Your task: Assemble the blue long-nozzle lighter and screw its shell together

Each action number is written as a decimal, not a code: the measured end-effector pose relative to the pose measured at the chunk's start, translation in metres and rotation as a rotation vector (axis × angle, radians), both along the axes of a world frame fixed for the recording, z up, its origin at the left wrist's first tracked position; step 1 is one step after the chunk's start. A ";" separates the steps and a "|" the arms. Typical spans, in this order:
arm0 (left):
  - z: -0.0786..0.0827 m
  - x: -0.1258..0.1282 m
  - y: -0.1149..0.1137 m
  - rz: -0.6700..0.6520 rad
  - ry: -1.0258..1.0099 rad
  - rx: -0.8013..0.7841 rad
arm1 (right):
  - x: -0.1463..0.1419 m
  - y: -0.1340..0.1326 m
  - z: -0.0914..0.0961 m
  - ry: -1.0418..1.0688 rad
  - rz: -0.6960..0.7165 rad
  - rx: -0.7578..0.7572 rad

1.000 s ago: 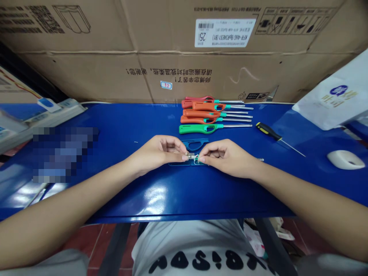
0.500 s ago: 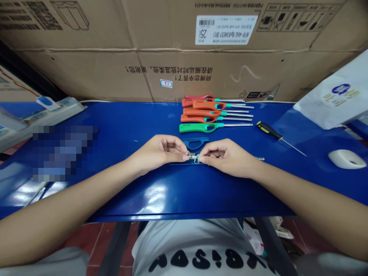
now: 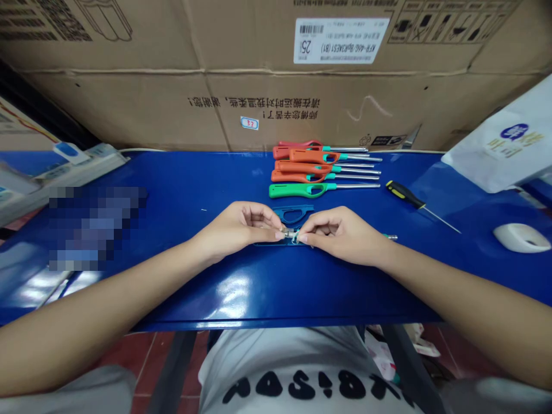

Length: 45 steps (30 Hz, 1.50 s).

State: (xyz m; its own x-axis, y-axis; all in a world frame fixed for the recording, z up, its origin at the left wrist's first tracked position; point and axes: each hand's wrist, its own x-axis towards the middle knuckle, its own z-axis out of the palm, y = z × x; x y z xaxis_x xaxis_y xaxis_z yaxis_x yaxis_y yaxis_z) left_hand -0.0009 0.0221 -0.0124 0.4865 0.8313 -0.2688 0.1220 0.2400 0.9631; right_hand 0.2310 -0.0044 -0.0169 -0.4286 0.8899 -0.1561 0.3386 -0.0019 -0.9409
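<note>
On the blue table point(image 3: 345, 293), an opened blue lighter point(image 3: 280, 243) is lying under your left hand point(image 3: 241, 229) and right hand point(image 3: 338, 237). Its loose blue side point(image 3: 297, 209) is resting just behind, not yet on. Both hands are pinching a tiny shiny part point(image 3: 290, 234).

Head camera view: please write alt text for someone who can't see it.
A person's left hand and right hand pinch opposite ends of a small part, just in front of a blue handle shell on a blue table. Beyond lie red, orange and green lighters; a screwdriver lies to the right.
</note>
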 end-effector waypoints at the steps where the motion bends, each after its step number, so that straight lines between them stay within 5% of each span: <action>1: 0.000 0.000 0.000 0.002 0.000 0.002 | 0.000 0.000 0.000 0.001 0.001 0.001; 37: -0.002 0.003 0.001 0.100 -0.053 -0.013 | -0.003 0.001 0.005 0.049 -0.142 -0.075; 42: -0.003 0.003 0.003 0.087 -0.039 0.000 | -0.003 0.000 0.004 -0.036 -0.119 -0.055; 45: -0.003 0.000 0.006 0.030 -0.013 0.057 | -0.002 -0.002 0.002 -0.107 -0.099 0.089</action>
State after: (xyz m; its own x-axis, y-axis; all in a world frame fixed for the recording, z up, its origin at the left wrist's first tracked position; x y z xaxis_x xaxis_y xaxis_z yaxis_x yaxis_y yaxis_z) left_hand -0.0008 0.0284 -0.0156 0.4642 0.8593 -0.2147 0.1030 0.1883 0.9767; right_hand 0.2294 -0.0068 -0.0153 -0.3237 0.9392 -0.1145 0.4390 0.0419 -0.8975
